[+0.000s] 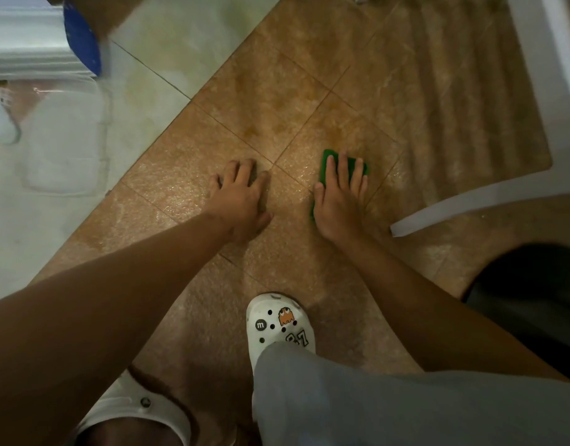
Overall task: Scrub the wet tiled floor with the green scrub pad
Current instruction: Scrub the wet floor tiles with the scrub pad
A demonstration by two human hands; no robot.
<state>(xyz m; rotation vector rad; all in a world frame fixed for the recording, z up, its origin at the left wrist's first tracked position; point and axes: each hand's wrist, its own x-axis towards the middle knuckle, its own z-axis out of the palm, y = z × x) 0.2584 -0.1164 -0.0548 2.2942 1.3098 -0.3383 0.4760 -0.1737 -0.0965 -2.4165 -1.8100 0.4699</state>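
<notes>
Seemingly mid-scrub, the right hand (340,196) presses flat-fingered on the green scrub pad (329,162) against the wet tiled floor (261,101), the left hand (241,201) braces spread-fingered beside it, and firm strokes should follow.

— What sits around the white clog (279,326)?

— It carries charms: an orange ghost, a round brown one, and the number 27. A grey trouser leg (373,403) covers its heel. Left of the clog and nearer the camera lies a second white shoe (132,410), only partly visible.

— And farther off?

— Up and to the right of the clog, a white plastic chair (547,101) stands, one leg reaching toward it. To the clog's right is a dark rounded object (531,304), too dim to identify. Far up-left, a blue item (84,43) sits beside a pale blurred shape (26,37).
</notes>
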